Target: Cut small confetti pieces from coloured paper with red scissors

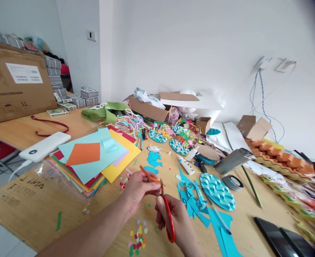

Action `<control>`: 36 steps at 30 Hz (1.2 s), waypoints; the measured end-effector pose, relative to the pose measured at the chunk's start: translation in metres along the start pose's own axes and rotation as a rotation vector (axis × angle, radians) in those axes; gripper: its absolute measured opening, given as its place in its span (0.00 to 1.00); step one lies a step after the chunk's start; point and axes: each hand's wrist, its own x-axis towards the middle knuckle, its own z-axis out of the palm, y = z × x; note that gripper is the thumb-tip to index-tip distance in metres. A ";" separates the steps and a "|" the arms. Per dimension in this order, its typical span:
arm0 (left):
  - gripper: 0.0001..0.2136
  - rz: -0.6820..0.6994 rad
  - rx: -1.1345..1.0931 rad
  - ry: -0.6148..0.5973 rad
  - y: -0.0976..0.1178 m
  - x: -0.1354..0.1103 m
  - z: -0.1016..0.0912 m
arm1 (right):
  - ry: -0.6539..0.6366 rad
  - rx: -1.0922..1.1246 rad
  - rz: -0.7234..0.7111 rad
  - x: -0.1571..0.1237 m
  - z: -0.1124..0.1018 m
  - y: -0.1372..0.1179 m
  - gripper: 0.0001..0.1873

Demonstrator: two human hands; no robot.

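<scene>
My left hand [139, 187] pinches a narrow strip of orange paper [146, 173] above the table. A pair of red-handled scissors [168, 217] is gripped in my right hand [175, 214], its blades pointing up at the strip's right end. Whether the blades touch the paper is hard to tell. Just beyond my hands lie blue paper animal cut-outs [154, 159]. Several coloured paper dots [138, 238] are scattered below my hands, and blue paper scraps [192, 196] lie to the right.
Coloured paper sheets [89, 175] are stacked at left beside a white power bank [45, 146]. At right are a wavy blue oval [218, 191], a roll of tape [233, 182], a metal flask [234, 160] and two phones [272, 232]. Glue bottles [186, 166] lie mid-table; cardboard boxes [149, 109] line the back.
</scene>
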 end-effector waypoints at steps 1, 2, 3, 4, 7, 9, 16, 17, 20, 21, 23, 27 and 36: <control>0.13 0.000 0.000 -0.001 0.000 0.000 0.000 | 0.002 -0.003 0.001 0.000 0.000 0.000 0.24; 0.13 -0.001 -0.001 -0.002 0.000 0.000 0.000 | 0.003 -0.005 0.001 0.000 0.000 0.000 0.24; 0.12 -0.003 0.000 -0.009 0.000 0.001 -0.001 | 0.004 -0.008 0.001 0.000 0.000 0.001 0.24; 0.12 -0.004 0.004 -0.018 -0.001 0.001 -0.001 | 0.004 -0.009 0.000 0.000 0.000 0.001 0.25; 0.09 0.006 0.033 -0.054 -0.002 0.001 -0.001 | 0.007 -0.014 0.006 0.000 -0.001 0.003 0.26; 0.08 0.016 0.040 -0.055 -0.002 0.001 -0.001 | 0.007 -0.017 0.010 0.000 -0.001 0.003 0.26; 0.10 0.006 0.029 -0.051 -0.001 0.000 0.000 | 0.010 0.003 -0.012 0.001 -0.001 0.002 0.23; 0.10 0.001 0.028 -0.050 -0.001 0.000 0.000 | 0.008 0.006 -0.015 0.001 -0.001 0.002 0.23; 0.10 -0.012 0.022 -0.052 -0.002 0.000 0.000 | 0.004 0.012 -0.021 0.000 -0.001 0.002 0.22; 0.10 -0.014 0.019 -0.056 -0.002 0.000 0.000 | 0.004 0.013 -0.025 0.000 -0.001 0.002 0.22; 0.09 -0.014 0.012 -0.067 -0.002 0.000 0.000 | 0.005 0.019 -0.034 0.000 -0.001 0.001 0.22; 0.10 -0.018 0.002 -0.080 -0.003 0.000 -0.001 | 0.006 0.028 -0.040 0.000 -0.001 0.000 0.22; 0.11 -0.022 0.013 -0.086 -0.002 0.000 0.000 | 0.007 0.013 -0.026 0.000 -0.001 0.000 0.22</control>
